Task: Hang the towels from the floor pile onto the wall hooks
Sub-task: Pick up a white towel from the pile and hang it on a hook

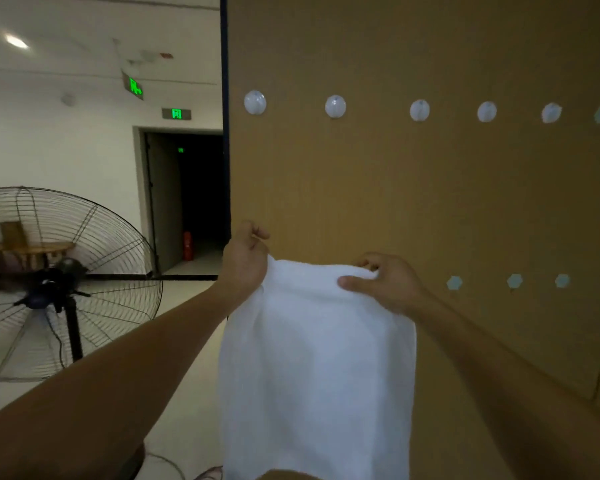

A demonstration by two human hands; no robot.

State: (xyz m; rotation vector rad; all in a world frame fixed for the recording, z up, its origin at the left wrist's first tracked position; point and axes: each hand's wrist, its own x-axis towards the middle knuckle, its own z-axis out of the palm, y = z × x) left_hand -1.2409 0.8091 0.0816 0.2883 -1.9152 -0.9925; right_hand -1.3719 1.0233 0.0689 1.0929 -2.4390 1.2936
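Note:
A white towel (317,368) hangs down in front of a brown wall panel (413,202). My left hand (245,261) grips its upper left corner, and my right hand (385,282) pinches its top edge on the right. Both hands hold the towel well below a row of round white hooks, such as the leftmost hook (255,102) and the one beside it (335,106). All these hooks are bare. A lower row of small pale hooks (454,283) sits to the right of my right hand. The floor pile is out of view.
A large black standing fan (59,282) stands at the left on the pale floor. Behind it is a dark open doorway (191,199) with a red extinguisher (187,245). The panel's dark left edge (225,133) runs vertically.

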